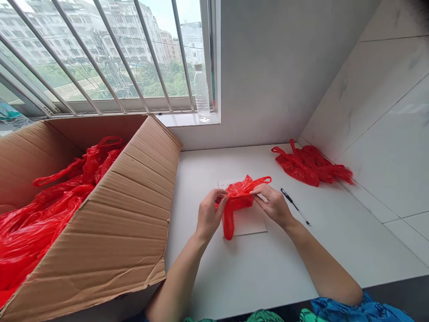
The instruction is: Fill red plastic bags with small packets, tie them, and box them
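A red plastic bag (238,203) is stretched between my two hands over the white tabletop. My left hand (211,212) pinches its left edge between thumb and fingers. On the opposite edge, my right hand (273,205) has a similar pinch grip. One handle loop of the bag sticks out at the upper right, and another strip hangs down toward me. Beneath the bag lies a sheet of white paper (250,226), partly covered by it. A black-and-clear pen (295,205) rests just right of my right hand.
A large open cardboard box (134,214) full of red plastic bags (50,219) stands at the left. More red bags (310,165) lie by the tiled wall at the back right. A clear bottle (201,94) stands on the sill of the barred window.
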Tool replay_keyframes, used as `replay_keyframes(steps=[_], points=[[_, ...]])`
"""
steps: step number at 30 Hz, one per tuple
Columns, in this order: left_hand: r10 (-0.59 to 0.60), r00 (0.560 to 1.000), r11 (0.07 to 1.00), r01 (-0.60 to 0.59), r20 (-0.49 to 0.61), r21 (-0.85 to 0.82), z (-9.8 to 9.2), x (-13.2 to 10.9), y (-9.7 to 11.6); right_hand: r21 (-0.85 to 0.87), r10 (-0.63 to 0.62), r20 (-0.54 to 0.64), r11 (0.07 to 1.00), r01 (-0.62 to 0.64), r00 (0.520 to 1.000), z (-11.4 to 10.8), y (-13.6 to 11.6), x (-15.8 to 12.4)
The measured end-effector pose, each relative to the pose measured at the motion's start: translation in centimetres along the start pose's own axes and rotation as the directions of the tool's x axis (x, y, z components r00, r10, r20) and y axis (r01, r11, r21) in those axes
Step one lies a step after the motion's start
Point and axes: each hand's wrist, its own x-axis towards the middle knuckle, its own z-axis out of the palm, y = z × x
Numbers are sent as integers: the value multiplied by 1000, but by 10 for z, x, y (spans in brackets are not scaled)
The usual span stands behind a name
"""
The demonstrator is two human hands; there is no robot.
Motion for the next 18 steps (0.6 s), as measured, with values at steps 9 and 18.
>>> replay_keyframes(steps=[9, 18], points=[[115, 987, 983, -97, -113, 155, -7, 0, 2, 27, 122, 61, 992, -124, 991, -1, -5, 0], [176, 974, 942, -210, 145, 261, 22, -13, -4, -90, 92, 120, 993, -82, 989, 21, -29, -4]])
